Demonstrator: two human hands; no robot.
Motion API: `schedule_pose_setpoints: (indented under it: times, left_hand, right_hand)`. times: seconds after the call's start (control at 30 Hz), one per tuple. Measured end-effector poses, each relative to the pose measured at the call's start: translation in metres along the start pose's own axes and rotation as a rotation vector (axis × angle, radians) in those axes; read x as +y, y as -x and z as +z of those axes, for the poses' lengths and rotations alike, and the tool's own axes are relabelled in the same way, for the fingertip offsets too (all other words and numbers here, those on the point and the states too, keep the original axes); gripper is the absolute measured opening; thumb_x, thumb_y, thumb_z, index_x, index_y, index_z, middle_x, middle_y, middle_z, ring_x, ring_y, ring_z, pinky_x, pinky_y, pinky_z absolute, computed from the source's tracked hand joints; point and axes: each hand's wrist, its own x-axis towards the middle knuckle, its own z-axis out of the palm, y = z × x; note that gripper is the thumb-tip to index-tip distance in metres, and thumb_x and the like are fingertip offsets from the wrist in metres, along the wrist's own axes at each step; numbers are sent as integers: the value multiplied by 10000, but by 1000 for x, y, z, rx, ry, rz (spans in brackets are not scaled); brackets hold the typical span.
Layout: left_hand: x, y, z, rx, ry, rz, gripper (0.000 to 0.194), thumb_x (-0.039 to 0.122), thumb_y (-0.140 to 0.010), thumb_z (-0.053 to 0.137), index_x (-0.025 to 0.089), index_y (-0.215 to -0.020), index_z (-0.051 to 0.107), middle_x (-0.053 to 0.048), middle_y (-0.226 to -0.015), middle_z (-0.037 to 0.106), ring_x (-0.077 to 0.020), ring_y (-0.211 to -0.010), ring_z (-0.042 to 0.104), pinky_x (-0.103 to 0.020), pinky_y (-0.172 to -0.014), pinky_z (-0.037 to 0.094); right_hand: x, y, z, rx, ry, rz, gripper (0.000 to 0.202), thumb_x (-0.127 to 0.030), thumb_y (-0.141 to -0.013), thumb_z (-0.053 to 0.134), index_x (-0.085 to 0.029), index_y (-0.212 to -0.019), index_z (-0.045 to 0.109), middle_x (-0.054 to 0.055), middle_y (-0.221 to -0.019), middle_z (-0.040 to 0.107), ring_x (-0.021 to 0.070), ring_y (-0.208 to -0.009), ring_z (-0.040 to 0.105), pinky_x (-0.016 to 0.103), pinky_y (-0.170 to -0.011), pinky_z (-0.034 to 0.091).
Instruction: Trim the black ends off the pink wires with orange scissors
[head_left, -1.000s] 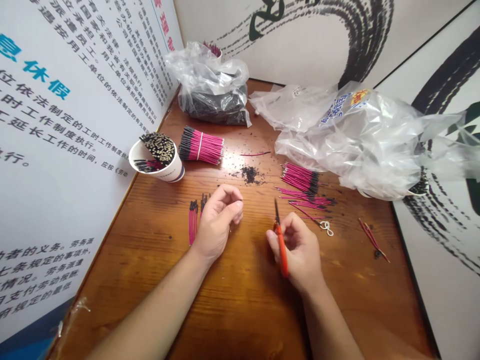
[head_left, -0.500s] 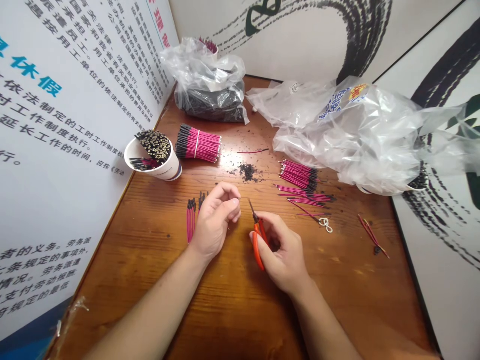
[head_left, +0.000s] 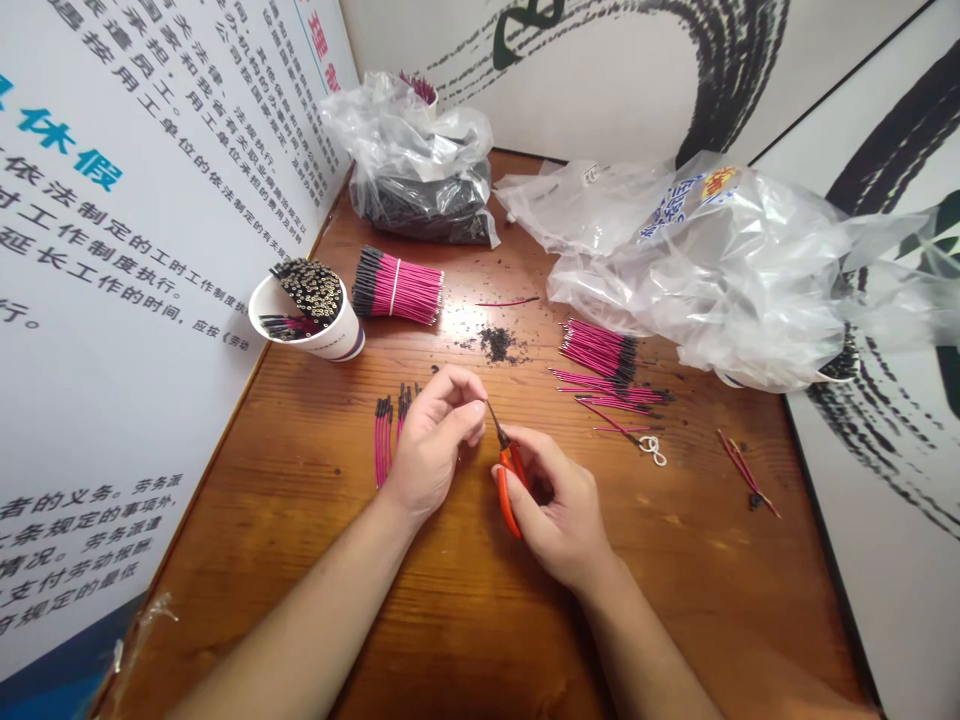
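My left hand point(head_left: 437, 435) is pinched closed near the middle of the table; what its fingertips hold is too small to make out. My right hand point(head_left: 559, 500) grips small scissors with orange handles point(head_left: 507, 500), their narrow tips at the left fingertips. Beside my left hand lie short pink wires with black ends point(head_left: 383, 440), partly hidden by it. Beyond both hands is a small pile of black bits point(head_left: 496, 344). To the right lie loose pink wires point(head_left: 611, 385) and a stacked group of them point(head_left: 598, 350).
A white paper cup point(head_left: 330, 335) of black-tipped wires stands at the left, beside a banded pink bundle point(head_left: 405, 288). Clear plastic bags point(head_left: 420, 190) with black contents and a large crumpled one point(head_left: 735, 270) lie at the back. A white twisted tie point(head_left: 652, 450) is at the right.
My right hand has moved slightly left, bringing the scissors' tips up to my left fingertips. The blades look closer together. My left hand has barely shifted.
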Motion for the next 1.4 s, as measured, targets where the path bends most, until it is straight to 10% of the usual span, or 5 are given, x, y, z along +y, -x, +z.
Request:
schedule_pose_setpoints:
  times: [1.4]
  left_hand:
    - [1, 0, 1, 22, -14, -5, 120, 214, -759, 655, 167, -775, 545, 45, -670, 449, -51, -526, 354, -201, -511, 303]
  right_hand:
    - [0, 0, -4, -49, 40, 14, 329, -231, -923, 559, -272, -1249, 550, 6, -903, 683, 144, -732, 638, 261, -674, 507]
